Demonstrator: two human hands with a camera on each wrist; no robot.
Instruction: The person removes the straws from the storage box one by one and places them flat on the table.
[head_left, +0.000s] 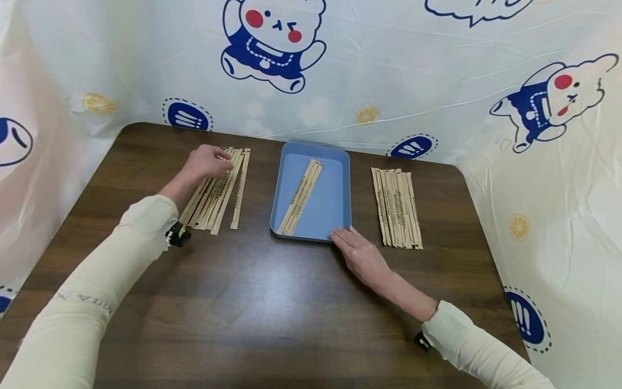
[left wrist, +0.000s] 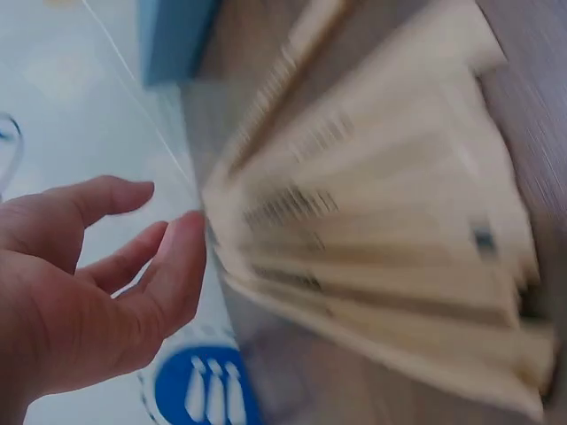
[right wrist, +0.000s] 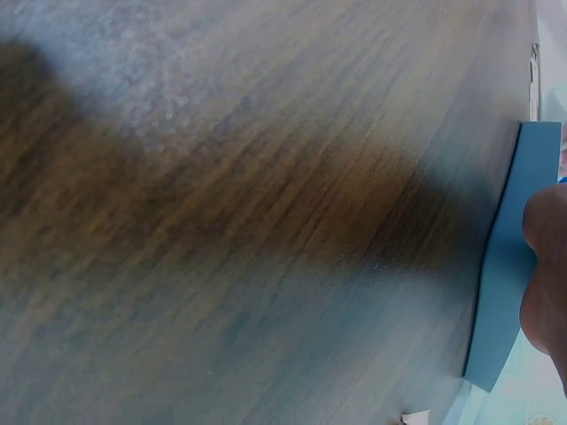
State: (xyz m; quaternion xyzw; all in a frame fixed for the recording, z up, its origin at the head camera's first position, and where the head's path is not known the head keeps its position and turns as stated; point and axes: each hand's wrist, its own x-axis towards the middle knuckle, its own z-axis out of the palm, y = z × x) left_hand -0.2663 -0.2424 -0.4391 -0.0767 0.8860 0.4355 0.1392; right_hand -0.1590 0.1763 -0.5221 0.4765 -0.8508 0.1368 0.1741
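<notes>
My left hand (head_left: 210, 162) is over the far end of a fanned pile of long paper-wrapped sticks (head_left: 214, 197) with dark print. In the left wrist view, its thumb and bent fingers stand apart with nothing between them, next to the blurred sticks (left wrist: 372, 230). A few similar wrapped sticks (head_left: 300, 200) lie slanted inside a blue tray (head_left: 330, 236). My right hand (head_left: 362, 254) rests with fairly straight fingers on the tray's near right corner. The right wrist view shows part of that hand (right wrist: 547, 274) against the tray's outer wall (right wrist: 505, 292); its fingertips are hidden.
To the right of the tray, several more wrapped sticks (head_left: 397, 208) lie side by side. All stand on a dark wooden table (head_left: 252, 313). A printed white curtain (head_left: 379, 70) hangs along the table's back and sides.
</notes>
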